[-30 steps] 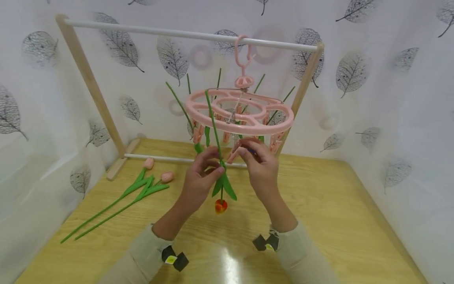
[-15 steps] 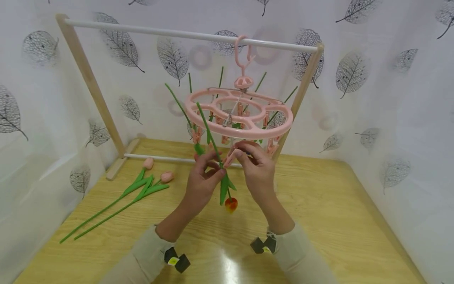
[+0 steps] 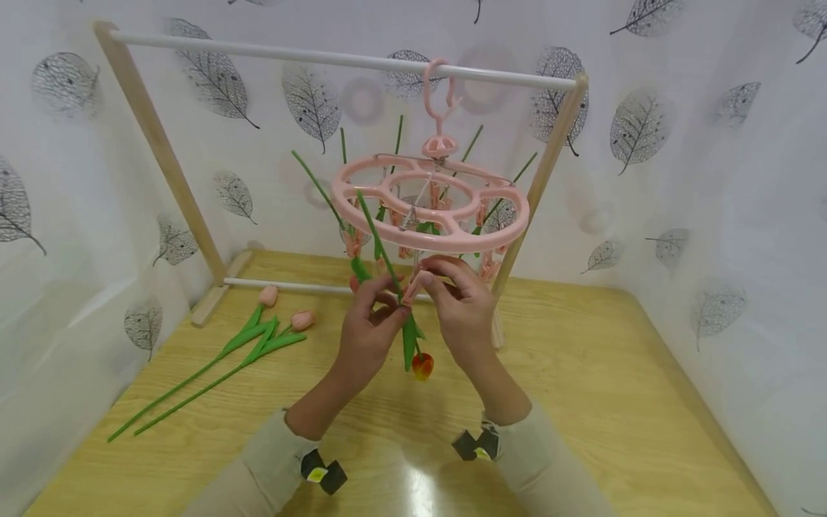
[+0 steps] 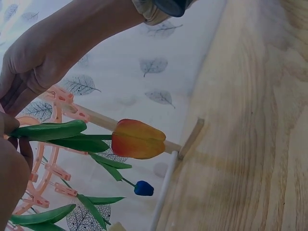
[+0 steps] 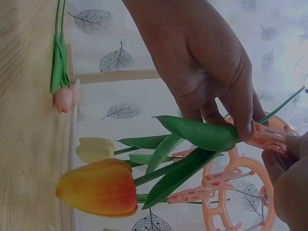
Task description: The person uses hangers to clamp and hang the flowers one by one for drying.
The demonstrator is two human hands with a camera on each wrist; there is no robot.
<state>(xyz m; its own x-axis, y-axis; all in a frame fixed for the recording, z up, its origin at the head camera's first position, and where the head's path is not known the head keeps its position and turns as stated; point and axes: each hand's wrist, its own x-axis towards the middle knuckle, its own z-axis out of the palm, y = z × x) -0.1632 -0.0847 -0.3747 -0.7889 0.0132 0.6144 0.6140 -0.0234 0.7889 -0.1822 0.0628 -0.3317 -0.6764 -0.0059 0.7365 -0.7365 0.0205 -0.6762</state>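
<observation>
My left hand (image 3: 371,327) pinches the green stem of an orange-red artificial tulip (image 5: 98,187), which hangs flower down. My right hand (image 3: 468,309) grips a pink clothespin (image 5: 269,138) that dangles from the pink clip hanger (image 3: 413,233). The clothespin's tip is at the tulip stem, right beside my left fingertips; whether it has closed round the stem is hard to tell. Other tulips hang upside down from the hanger's clips, among them a blue one (image 4: 144,188) and a cream one (image 5: 95,150).
The hanger hooks over the white top rail (image 3: 291,56) of a wooden-legged stand (image 3: 161,158). Two pink tulips (image 3: 301,320) lie on the wooden table (image 3: 594,402) at the left. A leaf-print curtain (image 3: 685,179) surrounds the table.
The tulip's stem has tilted, its top leaning left and its flower shifting right. My right hand has brought the clothespin leftward and slightly down, up to the stem.
</observation>
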